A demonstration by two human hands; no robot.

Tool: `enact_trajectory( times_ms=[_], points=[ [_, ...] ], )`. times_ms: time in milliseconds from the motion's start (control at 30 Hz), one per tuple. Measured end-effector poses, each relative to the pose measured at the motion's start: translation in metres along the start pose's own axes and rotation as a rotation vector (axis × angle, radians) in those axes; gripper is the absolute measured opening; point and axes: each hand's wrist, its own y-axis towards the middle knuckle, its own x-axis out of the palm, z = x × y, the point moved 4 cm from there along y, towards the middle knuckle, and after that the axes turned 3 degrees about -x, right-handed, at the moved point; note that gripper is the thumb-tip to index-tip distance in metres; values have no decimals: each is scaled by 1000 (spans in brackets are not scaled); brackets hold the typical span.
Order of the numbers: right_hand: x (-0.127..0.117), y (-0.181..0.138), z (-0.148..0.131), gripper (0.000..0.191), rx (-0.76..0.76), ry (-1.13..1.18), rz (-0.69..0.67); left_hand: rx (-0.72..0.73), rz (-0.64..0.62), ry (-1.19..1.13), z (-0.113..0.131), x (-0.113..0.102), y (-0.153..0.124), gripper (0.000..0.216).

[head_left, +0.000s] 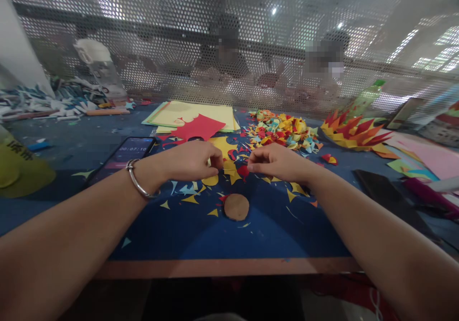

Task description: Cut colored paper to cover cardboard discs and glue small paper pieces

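Observation:
My left hand [191, 160], with a metal bangle [138, 180] on the wrist, and my right hand [274, 161] meet over the blue table top [201, 237]. Both hands are closed in a pinch on a small folded yellow paper piece [228, 167] held between them. A red scrap [243, 171] lies just under the right fingers. Below the hands a brown cardboard disc [236, 207] lies flat. Small yellow, red and blue paper offcuts are scattered around the hands.
A phone showing a timer [124, 157] lies at left. Yellow sheets [195, 115] and a cut red sheet [197, 127] lie behind the hands. A heap of folded coloured pieces [283, 130], a spiky red-orange paper piece [353, 132], a dark phone [385, 192]. Perforated screen [229, 34] with people behind.

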Motion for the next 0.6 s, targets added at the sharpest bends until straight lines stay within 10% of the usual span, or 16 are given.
enact_trajectory(
  times_ms=[600],
  points=[
    [10,-3,-8,16,-8,-457,-38,-64,-117,-120,-6,-2,3,7]
  ],
)
